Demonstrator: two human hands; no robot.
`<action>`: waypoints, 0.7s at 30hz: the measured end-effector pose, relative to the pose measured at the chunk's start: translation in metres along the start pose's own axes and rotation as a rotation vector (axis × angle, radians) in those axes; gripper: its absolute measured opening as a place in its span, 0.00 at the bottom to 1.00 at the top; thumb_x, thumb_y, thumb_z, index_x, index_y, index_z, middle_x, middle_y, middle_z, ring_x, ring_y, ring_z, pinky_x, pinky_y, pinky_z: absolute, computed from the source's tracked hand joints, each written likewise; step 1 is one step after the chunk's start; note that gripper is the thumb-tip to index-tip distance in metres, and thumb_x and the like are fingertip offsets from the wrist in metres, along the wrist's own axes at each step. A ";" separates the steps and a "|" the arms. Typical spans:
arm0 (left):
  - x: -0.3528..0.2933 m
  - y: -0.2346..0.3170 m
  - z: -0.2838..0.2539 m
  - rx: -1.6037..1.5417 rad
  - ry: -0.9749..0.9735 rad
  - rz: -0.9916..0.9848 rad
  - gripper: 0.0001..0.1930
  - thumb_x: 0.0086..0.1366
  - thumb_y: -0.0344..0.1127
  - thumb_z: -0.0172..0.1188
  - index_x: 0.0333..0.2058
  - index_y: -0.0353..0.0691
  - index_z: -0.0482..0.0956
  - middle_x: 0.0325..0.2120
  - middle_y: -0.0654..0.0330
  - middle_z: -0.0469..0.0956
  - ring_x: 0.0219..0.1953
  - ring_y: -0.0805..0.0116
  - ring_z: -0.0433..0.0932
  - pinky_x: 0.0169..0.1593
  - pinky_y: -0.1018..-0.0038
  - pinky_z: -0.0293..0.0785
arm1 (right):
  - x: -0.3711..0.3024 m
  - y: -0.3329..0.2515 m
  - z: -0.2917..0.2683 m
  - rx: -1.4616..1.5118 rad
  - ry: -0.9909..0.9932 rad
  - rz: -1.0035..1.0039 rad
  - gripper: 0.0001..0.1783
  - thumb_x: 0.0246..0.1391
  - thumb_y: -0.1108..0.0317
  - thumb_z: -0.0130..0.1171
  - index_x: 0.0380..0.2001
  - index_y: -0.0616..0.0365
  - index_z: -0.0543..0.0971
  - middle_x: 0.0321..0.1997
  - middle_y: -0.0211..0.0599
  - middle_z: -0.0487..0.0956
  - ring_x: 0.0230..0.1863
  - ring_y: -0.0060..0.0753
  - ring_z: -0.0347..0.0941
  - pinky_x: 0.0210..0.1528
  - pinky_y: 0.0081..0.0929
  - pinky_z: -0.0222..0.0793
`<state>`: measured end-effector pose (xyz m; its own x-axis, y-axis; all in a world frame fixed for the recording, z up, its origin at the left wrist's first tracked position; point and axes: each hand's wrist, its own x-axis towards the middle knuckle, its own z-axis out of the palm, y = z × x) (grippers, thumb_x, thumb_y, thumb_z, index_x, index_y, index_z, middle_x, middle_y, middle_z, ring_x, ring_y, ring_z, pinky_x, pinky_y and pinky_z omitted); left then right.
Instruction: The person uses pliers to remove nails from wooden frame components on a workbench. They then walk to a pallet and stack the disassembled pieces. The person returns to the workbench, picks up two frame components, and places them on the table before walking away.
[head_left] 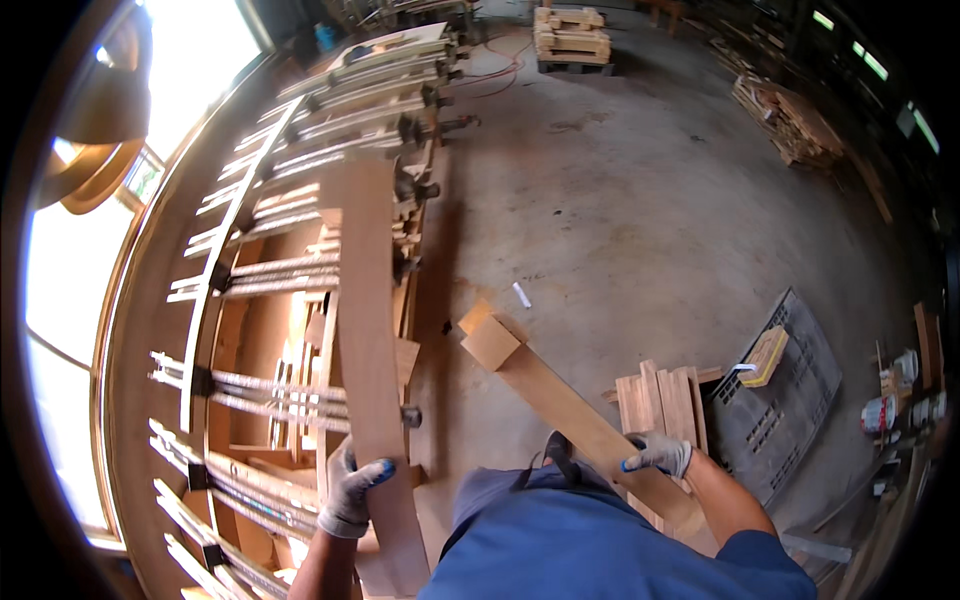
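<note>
A long, flat wooden board lies lengthwise over the clamp rack on my left. My left hand, in a grey glove with blue fingertips, grips its near part by the left edge, thumb on top. Out to the right, my right hand, gloved the same way, is closed on the edge of a second wooden board. This board slants from beside my right hip toward the middle of the floor. At its far end is a squarish, lighter wood face. The fingers under both boards are hidden.
Several metal bar clamps run across the rack, with wood pieces among them. A stack of short boards stands by my right hand, next to a grey plastic pallet bearing a yellow box. Farther off is a loaded pallet.
</note>
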<state>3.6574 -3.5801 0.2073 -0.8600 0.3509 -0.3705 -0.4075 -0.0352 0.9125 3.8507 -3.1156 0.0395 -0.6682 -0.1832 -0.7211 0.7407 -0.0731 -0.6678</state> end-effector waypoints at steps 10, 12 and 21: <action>0.189 0.013 0.081 -0.008 -0.218 -0.192 0.34 0.52 0.39 0.74 0.55 0.32 0.73 0.41 0.56 0.82 0.40 0.65 0.83 0.45 0.69 0.83 | 0.023 0.005 -0.082 0.298 0.219 0.160 0.40 0.43 0.70 0.77 0.59 0.73 0.73 0.49 0.46 0.83 0.45 0.37 0.82 0.51 0.32 0.79; 0.234 0.020 0.092 0.001 -0.249 -0.187 0.35 0.52 0.39 0.74 0.56 0.32 0.72 0.41 0.56 0.82 0.40 0.65 0.83 0.46 0.68 0.83 | 0.039 0.018 -0.103 0.398 0.243 0.159 0.41 0.41 0.66 0.80 0.58 0.71 0.75 0.48 0.45 0.83 0.45 0.36 0.81 0.50 0.32 0.78; 0.436 0.059 0.122 -0.061 -0.491 -0.232 0.38 0.50 0.35 0.77 0.58 0.29 0.70 0.44 0.57 0.82 0.42 0.66 0.83 0.49 0.71 0.81 | 0.089 0.007 -0.170 0.142 0.574 0.423 0.49 0.45 0.55 0.79 0.62 0.78 0.69 0.60 0.50 0.78 0.58 0.32 0.76 0.55 0.26 0.73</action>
<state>3.2956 -3.3151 0.1204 -0.5065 0.7514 -0.4230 -0.5991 0.0461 0.7993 3.7846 -2.9658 -0.0609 -0.2252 0.3162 -0.9216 0.9198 -0.2431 -0.3081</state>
